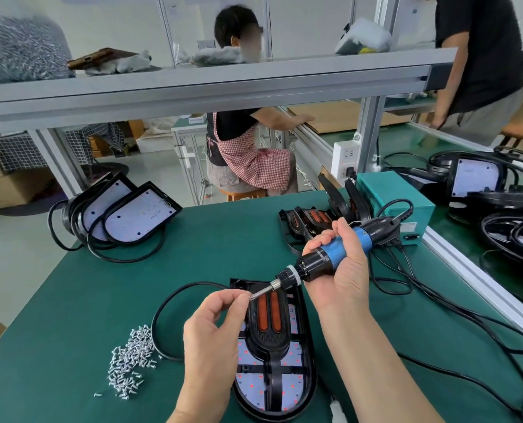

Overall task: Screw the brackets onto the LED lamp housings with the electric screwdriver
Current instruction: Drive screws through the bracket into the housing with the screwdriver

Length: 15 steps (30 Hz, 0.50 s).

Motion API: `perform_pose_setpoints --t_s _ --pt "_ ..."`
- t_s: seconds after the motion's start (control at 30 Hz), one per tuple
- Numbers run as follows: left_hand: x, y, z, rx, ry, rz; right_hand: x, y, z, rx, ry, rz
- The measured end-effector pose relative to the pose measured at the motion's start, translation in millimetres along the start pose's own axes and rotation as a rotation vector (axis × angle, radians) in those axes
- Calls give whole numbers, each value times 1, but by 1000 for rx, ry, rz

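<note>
A black LED lamp housing (307, 355) lies on the green table in front of me, with a black bracket (269, 340) with two orange strips resting on it. My right hand (339, 270) grips the blue and black electric screwdriver (327, 257), tilted so its bit points down-left. My left hand (217, 328) pinches a small screw (250, 297) against the bit tip, just above the housing's upper left corner. A pile of silver screws (130, 358) lies to the left.
Two housings with coiled cables (126, 218) lie at the far left. More brackets (312, 221) and a teal power box (397, 199) stand at the back right, with black cables (437, 319) trailing right. A metal shelf (193, 87) spans overhead. Two people are beyond the bench.
</note>
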<state>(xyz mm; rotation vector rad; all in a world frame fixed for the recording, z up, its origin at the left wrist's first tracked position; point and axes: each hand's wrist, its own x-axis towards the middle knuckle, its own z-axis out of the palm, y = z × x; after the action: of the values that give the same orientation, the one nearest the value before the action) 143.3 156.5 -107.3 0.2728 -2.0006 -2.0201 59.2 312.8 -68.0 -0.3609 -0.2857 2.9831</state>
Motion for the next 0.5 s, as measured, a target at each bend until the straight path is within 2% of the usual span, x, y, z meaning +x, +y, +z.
perform_pose_setpoints --t_s 0.5 --pt "2 -4 2 -1 65 10 2 4 -5 -19 44 -24"
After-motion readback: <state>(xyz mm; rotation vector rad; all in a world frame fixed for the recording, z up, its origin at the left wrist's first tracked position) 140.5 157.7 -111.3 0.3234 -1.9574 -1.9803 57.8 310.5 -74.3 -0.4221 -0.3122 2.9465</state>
